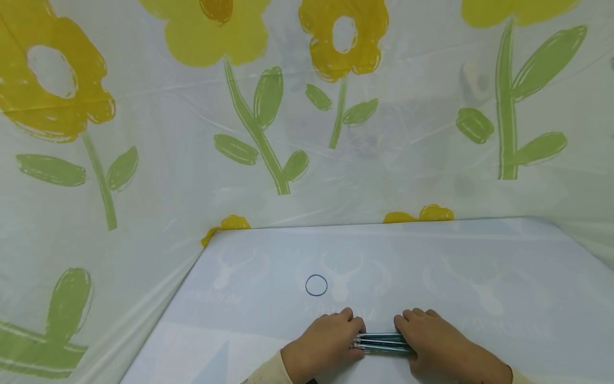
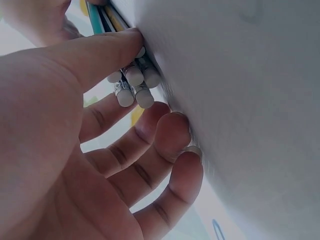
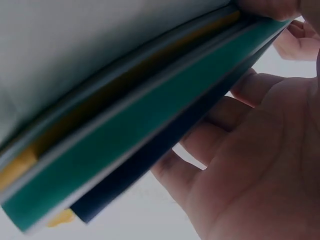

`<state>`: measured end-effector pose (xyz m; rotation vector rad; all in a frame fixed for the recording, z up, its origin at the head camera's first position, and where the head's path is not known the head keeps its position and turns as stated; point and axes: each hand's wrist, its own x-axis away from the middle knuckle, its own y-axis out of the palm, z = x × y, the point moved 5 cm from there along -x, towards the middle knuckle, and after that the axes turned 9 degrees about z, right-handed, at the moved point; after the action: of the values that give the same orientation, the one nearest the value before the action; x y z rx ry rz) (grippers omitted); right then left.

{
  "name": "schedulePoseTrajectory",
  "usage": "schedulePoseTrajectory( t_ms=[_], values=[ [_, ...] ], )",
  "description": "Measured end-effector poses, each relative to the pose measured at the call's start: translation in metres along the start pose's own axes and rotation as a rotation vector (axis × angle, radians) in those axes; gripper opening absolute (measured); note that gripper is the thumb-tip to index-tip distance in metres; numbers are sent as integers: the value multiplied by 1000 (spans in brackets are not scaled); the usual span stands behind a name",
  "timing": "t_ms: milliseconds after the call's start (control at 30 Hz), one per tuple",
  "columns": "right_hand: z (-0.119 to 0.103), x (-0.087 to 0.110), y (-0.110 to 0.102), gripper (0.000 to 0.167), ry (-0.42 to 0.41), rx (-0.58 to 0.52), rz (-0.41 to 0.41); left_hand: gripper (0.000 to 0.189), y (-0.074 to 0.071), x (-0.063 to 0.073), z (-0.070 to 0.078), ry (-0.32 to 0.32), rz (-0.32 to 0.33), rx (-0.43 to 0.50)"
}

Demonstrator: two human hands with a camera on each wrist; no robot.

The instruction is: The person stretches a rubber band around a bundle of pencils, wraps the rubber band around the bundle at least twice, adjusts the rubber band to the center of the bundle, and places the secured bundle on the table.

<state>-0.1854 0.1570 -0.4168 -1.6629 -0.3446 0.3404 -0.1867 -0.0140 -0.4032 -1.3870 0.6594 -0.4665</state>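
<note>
Both hands hold a bundle of pencils (image 1: 384, 343) low over the table, near its front. My left hand (image 1: 328, 341) grips the eraser end. In the left wrist view, its thumb lies across the pencils beside several pale round erasers (image 2: 134, 76), with the other fingers curled below. My right hand (image 1: 438, 344) has its thumb and fingers around the opposite end. Teal, dark blue and yellow barrels (image 3: 130, 117) run side by side in the right wrist view, their blunt ends spread slightly unevenly.
A thin blue ring (image 1: 316, 285) lies on the table beyond the left hand. The pale tabletop (image 1: 268, 309) carries faint deer-head prints. Behind it hangs a white curtain (image 1: 412, 160) with yellow flowers, and its folds run down along the table's left edge.
</note>
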Motion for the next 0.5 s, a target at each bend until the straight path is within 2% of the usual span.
schedulePoseTrajectory(
  t_ms=[67, 300, 500],
  values=[
    [0, -1, 1, 36, 30, 8, -38, 31, 1, 1, 0, -4, -14, 3],
    [1, -2, 5, 33, 46, 30, -68, 29, 0, 0, 2, 18, 8, -10],
    [2, -3, 9, 31, 47, 31, -83, 31, 3, 0, 0, 0, -30, 15]
  ],
)
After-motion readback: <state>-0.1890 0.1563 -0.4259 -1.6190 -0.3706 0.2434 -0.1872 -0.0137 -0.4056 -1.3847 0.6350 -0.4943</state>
